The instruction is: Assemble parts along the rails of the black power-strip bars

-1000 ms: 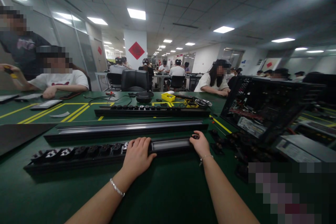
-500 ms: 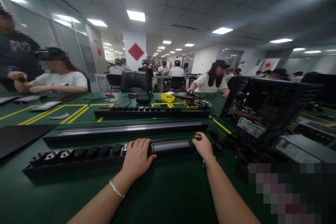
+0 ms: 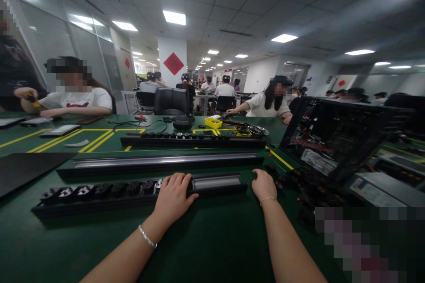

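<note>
A black rail (image 3: 219,185) lies across the bench in front of me, its left part filled with a row of black and silver socket-like modules (image 3: 102,191). My left hand (image 3: 175,194) is closed over the rail at the right end of that row, fingers across the top and thumb on the near side. The palm hides what lies directly under it. My right hand (image 3: 264,186) is just past the rail's right end, apart from it, beside a pile of dark parts (image 3: 305,185). Its thumb and forefinger are apart, with nothing visible between them; the other fingers are mostly hidden.
Behind lie a second rail (image 3: 159,161) without visible modules and a third rail (image 3: 199,141) with modules. An open computer case (image 3: 332,137) stands at right. A yellow box (image 3: 213,123) is farther back. A dark panel (image 3: 29,170) lies left. Co-workers sit across the bench.
My right hand has moved right, away from the rail's end. My left hand stays on the rail. The co-worker at right has stretched an arm out over the bench.
</note>
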`<control>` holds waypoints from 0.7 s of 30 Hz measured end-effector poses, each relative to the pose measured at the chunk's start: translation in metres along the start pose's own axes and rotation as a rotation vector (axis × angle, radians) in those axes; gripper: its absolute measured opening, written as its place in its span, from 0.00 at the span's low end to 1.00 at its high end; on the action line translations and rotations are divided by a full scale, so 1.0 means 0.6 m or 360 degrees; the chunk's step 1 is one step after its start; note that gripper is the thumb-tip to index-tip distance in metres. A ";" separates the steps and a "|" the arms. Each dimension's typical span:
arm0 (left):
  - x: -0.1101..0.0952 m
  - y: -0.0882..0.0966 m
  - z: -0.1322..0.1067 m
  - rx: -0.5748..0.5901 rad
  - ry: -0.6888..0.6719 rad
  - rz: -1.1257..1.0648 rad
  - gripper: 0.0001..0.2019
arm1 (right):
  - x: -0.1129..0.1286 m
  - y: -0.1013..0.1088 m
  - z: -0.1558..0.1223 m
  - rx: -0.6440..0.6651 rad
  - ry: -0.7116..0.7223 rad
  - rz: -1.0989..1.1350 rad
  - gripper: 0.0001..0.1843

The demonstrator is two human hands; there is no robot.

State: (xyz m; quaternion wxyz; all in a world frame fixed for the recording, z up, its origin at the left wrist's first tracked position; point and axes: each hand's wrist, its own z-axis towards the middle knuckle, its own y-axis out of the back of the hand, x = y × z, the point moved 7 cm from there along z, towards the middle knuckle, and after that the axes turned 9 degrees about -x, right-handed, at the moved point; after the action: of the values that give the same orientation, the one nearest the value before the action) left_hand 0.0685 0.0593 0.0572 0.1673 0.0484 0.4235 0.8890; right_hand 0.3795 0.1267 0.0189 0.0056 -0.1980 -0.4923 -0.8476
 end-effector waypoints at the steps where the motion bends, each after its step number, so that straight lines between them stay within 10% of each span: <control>1: 0.000 0.001 0.000 -0.0001 -0.0007 0.0000 0.22 | 0.000 0.002 0.000 -0.0045 0.0027 -0.0015 0.22; 13: 0.009 -0.009 -0.003 -0.0046 -0.0035 0.0008 0.29 | -0.015 0.038 0.007 -0.0268 -0.0009 -0.0108 0.19; 17: 0.013 -0.010 -0.002 -0.0057 -0.0007 0.0000 0.30 | 0.099 0.065 -0.021 -0.0513 0.0321 0.0232 0.18; 21: 0.013 -0.011 -0.002 -0.0053 -0.0008 -0.0005 0.29 | 0.250 0.040 -0.094 -0.0273 0.0676 0.0663 0.19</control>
State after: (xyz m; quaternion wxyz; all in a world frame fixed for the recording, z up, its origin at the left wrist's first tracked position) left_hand 0.0625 0.0649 0.0510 0.1705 0.0470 0.4083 0.8956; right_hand 0.2275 0.0952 0.0655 0.2652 -0.1127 -0.3555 -0.8891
